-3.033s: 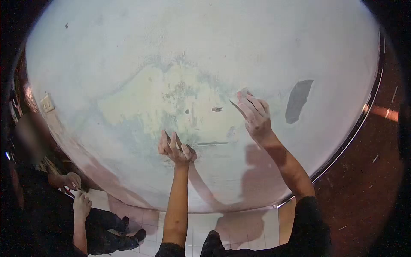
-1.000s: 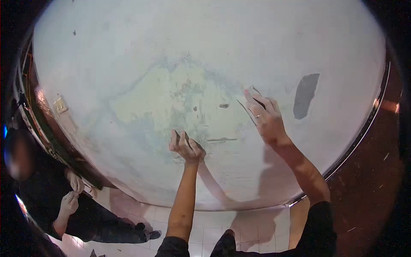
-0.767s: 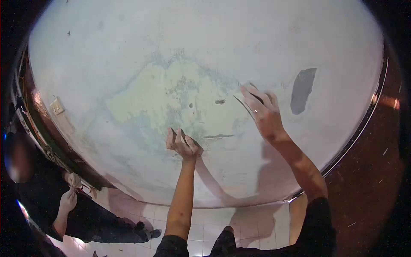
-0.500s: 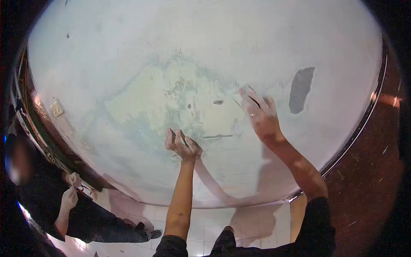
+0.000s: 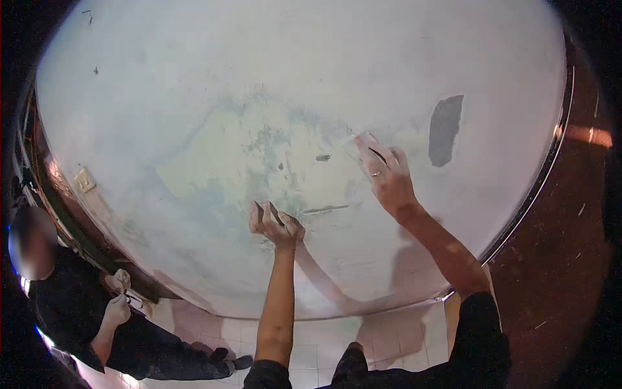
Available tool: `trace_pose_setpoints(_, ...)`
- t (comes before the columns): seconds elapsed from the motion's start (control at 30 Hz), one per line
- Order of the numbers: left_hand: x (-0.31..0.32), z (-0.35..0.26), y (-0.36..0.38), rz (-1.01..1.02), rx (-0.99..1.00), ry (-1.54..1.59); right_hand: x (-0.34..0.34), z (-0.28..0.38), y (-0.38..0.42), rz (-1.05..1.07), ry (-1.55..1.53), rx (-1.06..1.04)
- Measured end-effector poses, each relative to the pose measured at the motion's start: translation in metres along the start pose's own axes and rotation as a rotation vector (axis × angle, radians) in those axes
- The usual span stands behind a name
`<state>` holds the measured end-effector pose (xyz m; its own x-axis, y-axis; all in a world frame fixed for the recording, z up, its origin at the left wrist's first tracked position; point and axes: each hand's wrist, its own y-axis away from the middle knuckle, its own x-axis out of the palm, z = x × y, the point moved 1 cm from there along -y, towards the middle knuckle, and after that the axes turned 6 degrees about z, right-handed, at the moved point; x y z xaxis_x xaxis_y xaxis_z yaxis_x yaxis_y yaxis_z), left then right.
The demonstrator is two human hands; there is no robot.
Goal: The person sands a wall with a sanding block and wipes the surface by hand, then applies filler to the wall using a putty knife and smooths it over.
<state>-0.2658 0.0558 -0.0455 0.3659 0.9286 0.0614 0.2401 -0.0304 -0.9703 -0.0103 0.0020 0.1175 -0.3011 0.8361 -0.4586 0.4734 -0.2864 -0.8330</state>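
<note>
I'm pressing my right hand [image 5: 387,178] against the patched wall [image 5: 194,97], its fingers gripping a thin scraper blade [image 5: 364,144] flat on the plaster. My left hand [image 5: 273,223] is curling closed around a second, darker blade [image 5: 267,212] — lower on the same wall, well apart from the grey patch [image 5: 445,129].

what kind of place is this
Probably a room indoors being repaired or repainted: a patchy, scraped wall with a bare grey patch, a tiled floor, and a wall switch.

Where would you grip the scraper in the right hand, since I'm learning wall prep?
Grip the scraper at its handle end, from below. The right hand already covers that end, its fingers pressing the flat blade against the wall. Only the blade's thin upper edge shows.
</note>
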Motion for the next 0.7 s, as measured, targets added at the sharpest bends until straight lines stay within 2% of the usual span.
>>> trace_pose_setpoints(0.07,0.001,-0.003,0.002,-0.011,-0.005,0.011,0.001,-0.003,0.001,0.005,0.0,0.012)
trace_pose_setpoints(0.17,0.004,-0.001,-0.001,-0.001,-0.005,0.016,0.002,0.011,-0.009,0.057,-0.038,0.184)
trace_pose_setpoints(0.27,-0.001,0.002,0.004,0.042,-0.013,-0.027,-0.001,0.008,-0.007,0.121,-0.047,0.134)
trace_pose_setpoints(0.37,0.003,0.007,0.005,0.012,-0.029,0.01,-0.001,0.002,-0.007,-0.029,0.041,-0.014)
trace_pose_setpoints(0.57,0.003,0.002,0.004,-0.016,-0.026,0.007,-0.005,0.007,-0.032,-0.008,0.053,0.01)
trace_pose_setpoints(0.7,0.003,0.005,0.006,-0.003,-0.023,0.012,0.006,-0.002,-0.002,-0.044,-0.01,0.003)
